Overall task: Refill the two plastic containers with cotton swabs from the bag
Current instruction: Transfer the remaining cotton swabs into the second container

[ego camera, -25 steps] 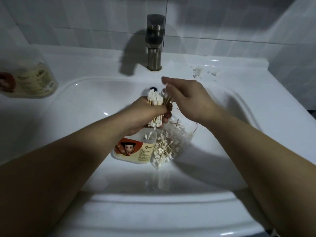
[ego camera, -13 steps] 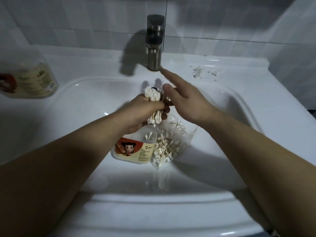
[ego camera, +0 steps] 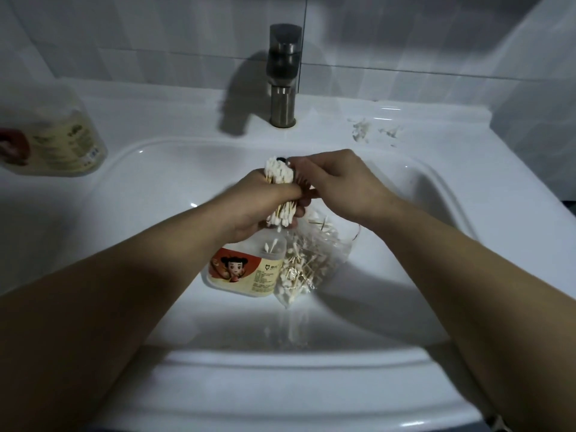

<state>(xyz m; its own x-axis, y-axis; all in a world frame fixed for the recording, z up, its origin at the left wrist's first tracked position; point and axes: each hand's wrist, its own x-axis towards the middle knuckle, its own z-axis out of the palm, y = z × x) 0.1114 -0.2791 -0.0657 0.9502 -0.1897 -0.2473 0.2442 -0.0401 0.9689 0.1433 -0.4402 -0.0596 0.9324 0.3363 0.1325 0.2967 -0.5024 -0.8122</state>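
White cotton swabs (ego camera: 278, 174) stand gripped in the left hand (ego camera: 268, 207), right hand (ego camera: 339, 185) pinching their tops.

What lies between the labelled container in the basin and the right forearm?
The clear bag of cotton swabs, beside the container, as the head view shows.

1. A container (ego camera: 246, 272) was laid in the sink (ego camera: 156, 188), with the bag (ego camera: 311, 260) touching it on the right.
2. A bundle of swabs (ego camera: 279, 174) was held above both by the left hand (ego camera: 265, 207).
3. The right hand (ego camera: 346, 185) was placed just right of it, fingers curled onto its top.
4. Behind the sink the faucet (ego camera: 283, 76) was found, a second container (ego camera: 59, 141) on the ledge far left, scraps (ego camera: 361, 130) behind right.
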